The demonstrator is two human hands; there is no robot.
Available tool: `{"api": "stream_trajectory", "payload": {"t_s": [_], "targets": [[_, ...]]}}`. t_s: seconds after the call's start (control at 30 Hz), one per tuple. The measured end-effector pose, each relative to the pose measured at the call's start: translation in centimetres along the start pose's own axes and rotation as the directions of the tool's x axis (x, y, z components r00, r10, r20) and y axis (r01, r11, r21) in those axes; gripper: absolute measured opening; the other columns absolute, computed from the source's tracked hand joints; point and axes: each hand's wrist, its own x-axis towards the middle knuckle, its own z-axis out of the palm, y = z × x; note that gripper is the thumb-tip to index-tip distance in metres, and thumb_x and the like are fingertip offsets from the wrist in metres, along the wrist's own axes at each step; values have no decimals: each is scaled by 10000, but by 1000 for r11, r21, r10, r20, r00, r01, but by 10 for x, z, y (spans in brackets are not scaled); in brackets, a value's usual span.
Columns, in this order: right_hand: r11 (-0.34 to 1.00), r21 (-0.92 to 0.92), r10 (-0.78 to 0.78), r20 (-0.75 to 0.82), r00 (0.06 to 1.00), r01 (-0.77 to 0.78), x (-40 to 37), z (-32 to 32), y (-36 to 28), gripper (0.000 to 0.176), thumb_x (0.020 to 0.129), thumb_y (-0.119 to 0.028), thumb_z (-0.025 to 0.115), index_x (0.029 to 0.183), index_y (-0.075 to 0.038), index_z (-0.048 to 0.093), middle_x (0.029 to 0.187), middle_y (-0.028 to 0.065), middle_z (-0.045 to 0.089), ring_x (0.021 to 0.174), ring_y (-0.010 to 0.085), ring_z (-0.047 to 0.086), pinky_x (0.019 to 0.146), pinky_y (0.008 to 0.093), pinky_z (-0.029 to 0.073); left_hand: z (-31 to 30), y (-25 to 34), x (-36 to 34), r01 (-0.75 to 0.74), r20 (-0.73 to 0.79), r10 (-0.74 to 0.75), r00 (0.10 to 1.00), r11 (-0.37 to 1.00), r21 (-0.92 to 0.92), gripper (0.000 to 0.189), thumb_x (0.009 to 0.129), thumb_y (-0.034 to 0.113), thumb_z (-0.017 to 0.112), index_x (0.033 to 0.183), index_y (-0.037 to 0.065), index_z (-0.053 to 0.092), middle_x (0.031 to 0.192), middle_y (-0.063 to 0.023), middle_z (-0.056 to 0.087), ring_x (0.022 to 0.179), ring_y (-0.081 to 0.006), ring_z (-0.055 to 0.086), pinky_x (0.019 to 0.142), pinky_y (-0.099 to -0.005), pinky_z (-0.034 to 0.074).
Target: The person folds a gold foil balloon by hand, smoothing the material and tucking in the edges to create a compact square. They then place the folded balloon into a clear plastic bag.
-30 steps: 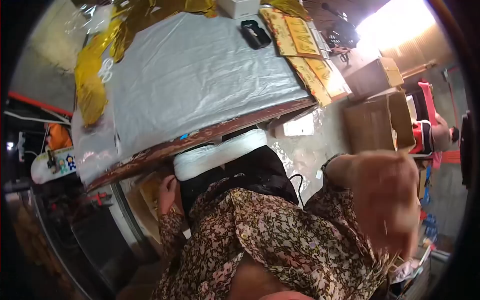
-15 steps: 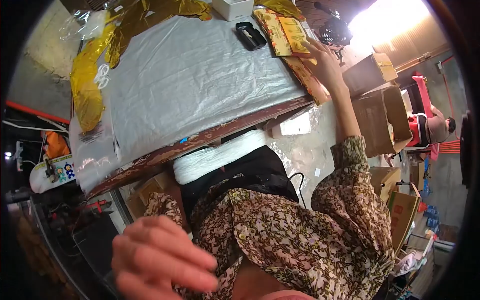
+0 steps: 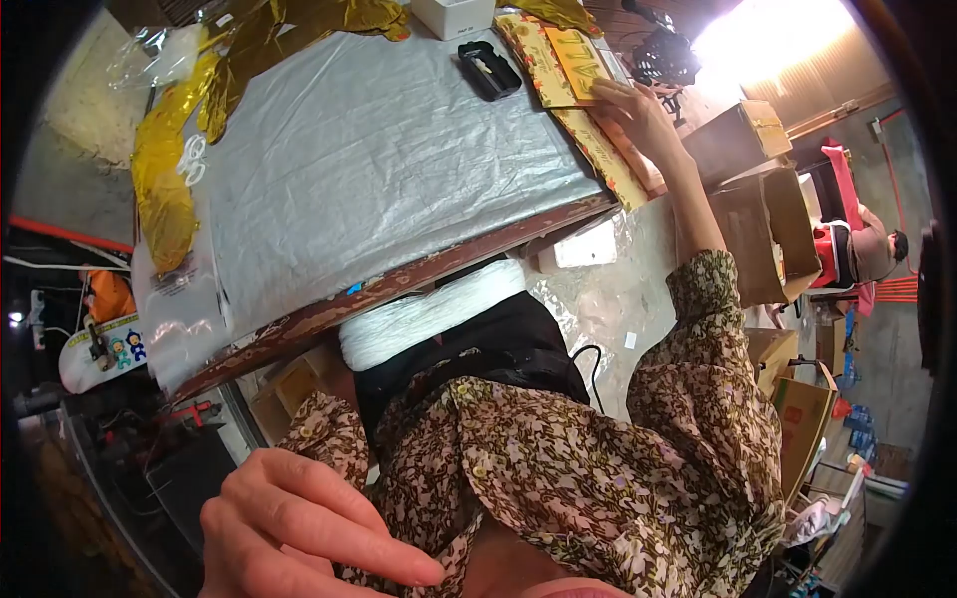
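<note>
Gold cards [image 3: 570,62]: stacked at the far right edge of the table [image 3: 399,279]. My right hand [image 3: 638,118] touches the top card; I cannot tell whether it pinches. Black tray [image 3: 488,70]: on the table, contents unclear. Cardboard box [image 3: 758,229]: open, right of the table. My left hand [image 3: 289,528]: fingers spread, empty, below the table's near edge.

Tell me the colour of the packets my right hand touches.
Golden yellow packets, reddish edges, under the right hand; head view.
</note>
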Motion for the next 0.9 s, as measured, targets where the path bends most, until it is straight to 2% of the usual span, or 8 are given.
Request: {"api": "stream_trajectory", "payload": {"t_s": [0.27,0.37,0.5,0.57,0.6,0.7,0.83,0.9], "targets": [[998,-55,-43,-55,998,40,11,-6,17,347,944,-85,658,1288,-103,695,1340,83,683,1226,258,649,1103,432,438,1,0,8,14,-2,-14,1000,1000,2,446,975,337,709,1345,493,517,1041,-52,703,797,-254,689,609,-332,483],[965,206,134,135,982,-160,15,-17,11,276,926,-49,652,1193,-41,720,1281,151,698,1193,315,666,1042,411,489,-4,0,9,5,17,-4,1000,1000,-29,417,976,329,710,1313,508,542,1055,-60,720,813,-256,699,608,-319,491],[974,121,168,165,972,-190,27,-29,-7,300,900,-54,671,1195,-17,714,1276,175,696,1200,336,660,997,401,519,-14,6,2,-5,-28,5,1000,1000,-6,391,983,332,705,1309,495,562,1072,-62,729,837,-265,706,625,-327,507],[958,173,206,142,968,-230,37,-27,-18,354,903,-68,680,1254,-20,688,1307,169,688,1229,351,641,1027,408,502,-28,9,-5,34,57,-31,998,998,-45,410,990,342,699,1355,456,551,1070,-59,733,832,-303,705,646,-376,523],[973,142,162,144,976,-183,47,-32,-34,381,906,-73,687,1284,-26,674,1331,171,675,1242,351,635,1039,410,495,-26,-2,-5,-35,-96,32,995,999,-23,225,907,333,813,919,130,719,949,-87,762,800,-211,732,642,-268,562],[984,168,20,207,978,-56,78,-38,-70,472,899,-48,702,1365,-41,626,1419,177,617,1309,345,590,1087,412,468,-65,-7,-11,166,18,-177,984,952,255,73,884,152,807,911,104,759,923,-94,767,775,-212,736,653,-273,570],[946,321,-132,285,949,35,128,-31,-131,520,885,11,682,1395,-55,603,1445,168,596,1355,337,550,1135,407,432,-119,-31,-16,389,-105,-456,884,590,708,127,885,96,757,1004,54,768,908,-115,732,807,-272,720,691,-364,571],[946,287,-227,259,939,150,153,-2,-147,581,902,-24,682,1461,-75,531,1500,159,542,1375,340,520,1135,414,434,-161,-56,-7,333,-88,-499,862,427,840,108,909,134,710,970,62,763,900,-121,718,825,-306,705,721,-399,559]]}}
